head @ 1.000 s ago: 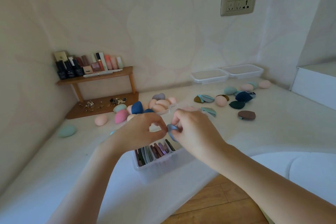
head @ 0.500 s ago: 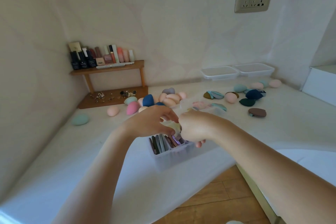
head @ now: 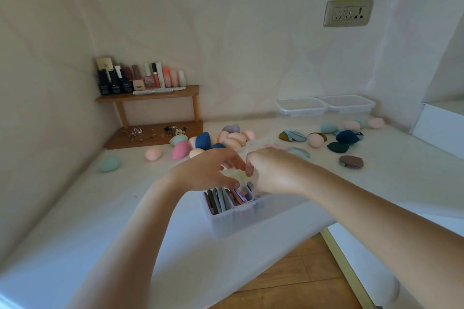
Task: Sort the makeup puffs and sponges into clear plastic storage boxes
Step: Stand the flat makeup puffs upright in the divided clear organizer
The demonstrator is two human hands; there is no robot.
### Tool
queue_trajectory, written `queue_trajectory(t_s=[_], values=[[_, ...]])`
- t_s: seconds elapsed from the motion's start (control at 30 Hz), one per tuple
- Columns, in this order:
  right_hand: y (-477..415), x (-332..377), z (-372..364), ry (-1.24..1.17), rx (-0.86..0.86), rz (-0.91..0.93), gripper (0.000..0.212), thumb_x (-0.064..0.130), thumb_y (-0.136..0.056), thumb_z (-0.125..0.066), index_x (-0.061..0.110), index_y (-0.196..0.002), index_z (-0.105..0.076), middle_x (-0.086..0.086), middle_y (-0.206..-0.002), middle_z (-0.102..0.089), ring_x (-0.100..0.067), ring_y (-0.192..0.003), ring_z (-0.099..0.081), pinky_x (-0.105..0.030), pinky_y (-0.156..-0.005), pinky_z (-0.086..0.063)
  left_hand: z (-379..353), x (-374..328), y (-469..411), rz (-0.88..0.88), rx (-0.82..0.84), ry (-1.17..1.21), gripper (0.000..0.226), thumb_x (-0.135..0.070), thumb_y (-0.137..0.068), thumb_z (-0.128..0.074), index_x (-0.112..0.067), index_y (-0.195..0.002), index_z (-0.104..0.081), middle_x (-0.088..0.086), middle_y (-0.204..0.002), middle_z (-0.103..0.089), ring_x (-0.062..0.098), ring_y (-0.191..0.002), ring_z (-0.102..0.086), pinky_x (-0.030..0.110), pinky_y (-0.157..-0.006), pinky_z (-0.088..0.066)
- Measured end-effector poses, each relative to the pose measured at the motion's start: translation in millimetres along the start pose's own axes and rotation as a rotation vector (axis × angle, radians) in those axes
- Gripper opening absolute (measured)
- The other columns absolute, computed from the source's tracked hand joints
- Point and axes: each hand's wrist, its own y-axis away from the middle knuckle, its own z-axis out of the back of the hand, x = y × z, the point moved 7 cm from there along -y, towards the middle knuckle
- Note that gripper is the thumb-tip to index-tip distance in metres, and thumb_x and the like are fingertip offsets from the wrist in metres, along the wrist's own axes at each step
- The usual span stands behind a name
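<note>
There is one clear front box at the near edge of the white counter. A row of flat puffs stands on edge inside it, packed too close to count. Two more clear boxes sit side by side far behind the front box, to its right, by the wall. A bunch of egg-shaped sponges lies just behind the front box, and one teal sponge lies alone well to its left. Behind the front box to the right lie one brown puff, one dark green puff and one navy puff, with more sponges near them.

The left hand and the right hand meet over the front box. The left grip is curled, and its thumb touches the tops of the puffs. The right grip is curled down into the box with the fingertips hidden. I cannot tell if either grip pinches a puff.

A wooden shelf with little bottles stands far behind the front box, to the left. A wall socket is high up on the pale wall. The floor below is wood.
</note>
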Motion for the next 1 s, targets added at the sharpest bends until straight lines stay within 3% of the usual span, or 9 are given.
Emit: queue_trajectory(t_s=[0.17, 0.33, 0.43, 0.5, 0.57, 0.67, 0.8, 0.97, 1.0], values=[[2, -15, -1, -0.215, 0.006, 0.048, 0.012, 0.019, -0.084, -0.062, 0.015, -0.085, -0.073, 0.003, -0.082, -0.074, -0.009, -0.052, -0.056, -0.023, -0.059, -0.046, -5, -10, 1, -0.047, 0.002, -0.046, 0.024, -0.024, -0.088, -0.061, -0.043, -0.103, -0.059, -0.025, -0.105, -0.055, -0.012, -0.097, -0.047, 0.008, -0.078, -0.038], [10, -71, 27, -0.520, -0.241, -0.010, 0.024, 0.035, -0.085, -0.064, 0.020, -0.066, -0.064, 0.006, -0.065, -0.072, -0.005, -0.040, -0.050, -0.021, -0.053, -0.044, -20, -21, -4, -0.111, 0.019, -0.001, 0.015, -0.034, -0.091, -0.056, -0.040, -0.100, -0.067, -0.017, -0.118, -0.049, -0.002, -0.115, -0.043, 0.022, -0.098, -0.034], [4, -140, 33, -0.569, -0.414, -0.173, 0.024, 0.030, -0.083, -0.064, 0.012, -0.067, -0.067, -0.002, -0.064, -0.071, -0.013, -0.046, -0.057, -0.024, -0.055, -0.047, -25, -21, -6, -0.113, 0.005, -0.022, 0.012, -0.038, -0.089, -0.060, -0.039, -0.097, -0.069, -0.019, -0.118, -0.045, -0.002, -0.116, -0.037, 0.025, -0.098, -0.033], [-3, -189, 26, -0.445, -0.487, -0.330, 0.021, 0.023, -0.084, -0.060, 0.007, -0.072, -0.067, -0.014, -0.072, -0.070, -0.028, -0.065, -0.064, -0.031, -0.059, -0.046, -27, -20, -8, -0.106, -0.004, -0.044, 0.011, -0.039, -0.087, -0.061, -0.038, -0.095, -0.068, -0.021, -0.117, -0.042, -0.002, -0.115, -0.035, 0.025, -0.099, -0.033], [-10, -225, 11, -0.281, -0.431, -0.484, 0.020, 0.020, -0.087, -0.052, 0.008, -0.076, -0.063, -0.017, -0.086, -0.067, -0.033, -0.078, -0.060, -0.029, -0.054, -0.036, -29, -20, -10, -0.098, -0.013, -0.058, 0.010, -0.040, -0.087, -0.062, -0.038, -0.094, -0.069, -0.021, -0.118, -0.040, -0.002, -0.115, -0.033, 0.023, -0.099, -0.032], [-18, -258, -15, -0.159, -0.230, -0.637, 0.007, 0.019, -0.091, -0.050, 0.014, -0.092, -0.054, -0.010, -0.099, -0.060, -0.029, -0.086, -0.055, -0.028, -0.056, -0.036, -31, -18, -12, -0.090, -0.013, -0.079, 0.015, -0.039, -0.088, -0.060, -0.033, -0.095, -0.072, -0.022, -0.124, -0.037, -0.004, -0.117, -0.029, 0.015, -0.093, -0.032], [-20, -270, -39, -0.118, -0.126, -0.683, 0.034, 0.031, -0.097, -0.041, 0.004, -0.108, -0.058, -0.014, -0.103, -0.059, -0.028, -0.092, -0.055, -0.027, -0.072, -0.039, -36, -17, -14, -0.102, 0.012, -0.124, 0.019, -0.038, -0.091, -0.056, -0.032, -0.097, -0.073, -0.025, -0.131, -0.030, -0.006, -0.124, -0.022, 0.008, -0.091, -0.030], [-21, -266, -38, -0.131, -0.203, -0.602, 0.024, 0.037, -0.086, -0.058, 0.017, -0.072, -0.053, -0.006, -0.088, -0.060, -0.025, -0.080, -0.054, -0.027, -0.053, -0.033, -43, -21, -14, -0.126, 0.017, -0.216, 0.022, -0.039, -0.093, -0.051, -0.035, -0.098, -0.072, -0.026, -0.138, -0.024, -0.007, -0.129, -0.012, 0.028, -0.107, -0.028], [-23, -266, -39, -0.170, -0.201, -0.588, 0.021, 0.037, -0.083, -0.063, 0.019, -0.074, -0.056, -0.006, -0.091, -0.061, -0.025, -0.083, -0.056, -0.026, -0.054, -0.034, -44, -22, -14, -0.125, 0.022, -0.234, 0.023, -0.039, -0.093, -0.051, -0.035, -0.098, -0.072, -0.025, -0.140, -0.023, -0.007, -0.129, -0.011, 0.029, -0.108, -0.028]])
